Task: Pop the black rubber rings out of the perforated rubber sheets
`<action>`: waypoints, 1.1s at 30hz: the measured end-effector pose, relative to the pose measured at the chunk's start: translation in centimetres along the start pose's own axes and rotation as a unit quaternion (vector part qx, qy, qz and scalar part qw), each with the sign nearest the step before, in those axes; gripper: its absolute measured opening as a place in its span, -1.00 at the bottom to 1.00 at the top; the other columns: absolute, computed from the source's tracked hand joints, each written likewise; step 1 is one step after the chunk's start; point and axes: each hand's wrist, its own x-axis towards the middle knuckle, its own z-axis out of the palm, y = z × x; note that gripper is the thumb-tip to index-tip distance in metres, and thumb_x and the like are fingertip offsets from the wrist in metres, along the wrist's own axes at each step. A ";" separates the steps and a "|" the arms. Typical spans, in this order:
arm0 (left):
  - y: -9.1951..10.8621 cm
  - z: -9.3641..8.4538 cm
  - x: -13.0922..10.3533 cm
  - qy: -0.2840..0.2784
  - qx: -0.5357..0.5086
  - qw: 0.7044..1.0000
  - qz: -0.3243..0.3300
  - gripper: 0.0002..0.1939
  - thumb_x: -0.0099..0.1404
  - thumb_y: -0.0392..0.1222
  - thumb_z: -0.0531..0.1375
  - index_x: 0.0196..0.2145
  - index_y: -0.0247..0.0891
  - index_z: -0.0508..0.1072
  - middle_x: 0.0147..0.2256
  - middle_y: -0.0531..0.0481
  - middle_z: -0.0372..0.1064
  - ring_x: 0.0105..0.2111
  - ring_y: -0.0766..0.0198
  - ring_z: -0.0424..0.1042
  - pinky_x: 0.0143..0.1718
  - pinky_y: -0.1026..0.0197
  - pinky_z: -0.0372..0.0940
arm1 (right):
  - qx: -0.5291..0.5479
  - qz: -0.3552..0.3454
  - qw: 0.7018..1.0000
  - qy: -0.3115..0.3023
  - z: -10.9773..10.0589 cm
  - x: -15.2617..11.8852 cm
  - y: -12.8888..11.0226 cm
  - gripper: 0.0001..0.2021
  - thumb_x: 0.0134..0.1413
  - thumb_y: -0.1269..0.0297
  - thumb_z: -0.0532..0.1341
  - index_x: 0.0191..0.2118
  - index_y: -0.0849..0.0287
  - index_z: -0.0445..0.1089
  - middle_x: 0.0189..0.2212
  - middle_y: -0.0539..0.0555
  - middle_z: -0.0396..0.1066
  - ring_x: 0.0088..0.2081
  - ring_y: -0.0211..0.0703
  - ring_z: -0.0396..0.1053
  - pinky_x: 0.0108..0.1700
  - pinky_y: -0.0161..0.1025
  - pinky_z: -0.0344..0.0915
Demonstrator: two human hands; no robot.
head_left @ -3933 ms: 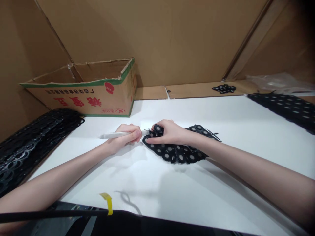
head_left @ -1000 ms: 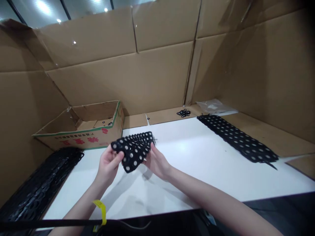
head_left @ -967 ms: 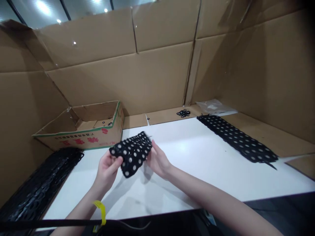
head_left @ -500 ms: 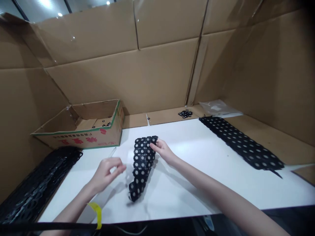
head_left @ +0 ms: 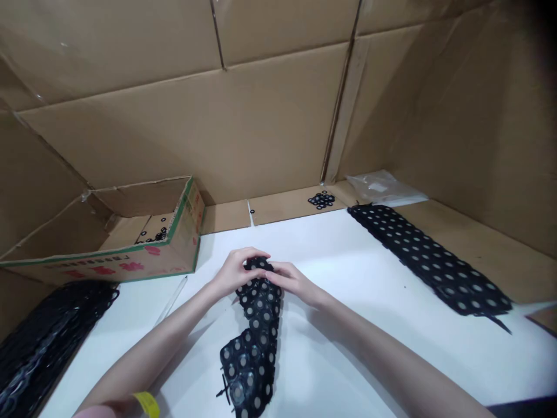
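Observation:
A black sheet dotted with pale round spots (head_left: 256,331) hangs or lies over the white table in the middle, its lower part bent toward me. My left hand (head_left: 239,271) pinches its top edge from the left, fingers curled over it. From the right, my right hand (head_left: 292,281) grips the same top edge, with thumb and fingertips close to those of my left hand. What lies under the fingers is hidden.
A cardboard box (head_left: 143,264) with small black rings stands at the left, a black bundle (head_left: 52,342) before it. Black rings (head_left: 321,200) lie at the back. On the right are a longer dotted sheet (head_left: 429,258) and a clear bag (head_left: 383,187).
My left hand has come over from the left and taken hold of the sheet's top beside my right hand. The sheet's lower part has spread out toward me. The view has shifted.

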 end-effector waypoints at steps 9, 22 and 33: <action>-0.8 0.1 -0.1 0.001 -0.075 0.996 -0.042 -0.72 0.20 -0.09 0.25 -0.18 -0.28 0.57 -0.26 -0.13 0.52 -0.24 0.17 0.44 -0.18 0.22 0.27 | -0.065 -0.005 0.995 0.072 0.5 0.4 1.5 -0.66 0.22 0.05 0.06 -0.13 0.16 0.43 -0.28 0.07 0.47 -0.23 -0.09 0.37 -0.19 -0.21 0.25; -2.3 1.5 0.9 0.024 -0.230 0.960 -0.159 -0.77 0.03 -0.11 0.24 -0.55 -0.37 0.54 -0.54 -0.05 0.48 -0.50 0.25 0.39 -0.38 0.26 0.22 | -0.174 -0.017 0.983 0.055 0.9 0.2 1.6 -0.70 0.23 0.15 0.01 -0.39 0.19 0.37 -0.54 -0.03 0.28 -0.49 -0.27 0.17 -0.38 -0.32 0.13; -7.3 -0.6 2.7 0.192 -0.195 0.951 -0.140 -0.67 0.12 0.02 0.24 -0.35 -0.35 0.48 -0.45 -0.08 0.47 -0.47 0.29 0.41 -0.42 0.30 0.25 | -0.119 0.002 0.990 0.075 1.4 0.2 1.9 -0.69 0.20 0.10 0.03 -0.51 0.15 0.16 -0.56 -0.06 0.10 -0.47 -0.27 0.10 -0.41 -0.33 0.08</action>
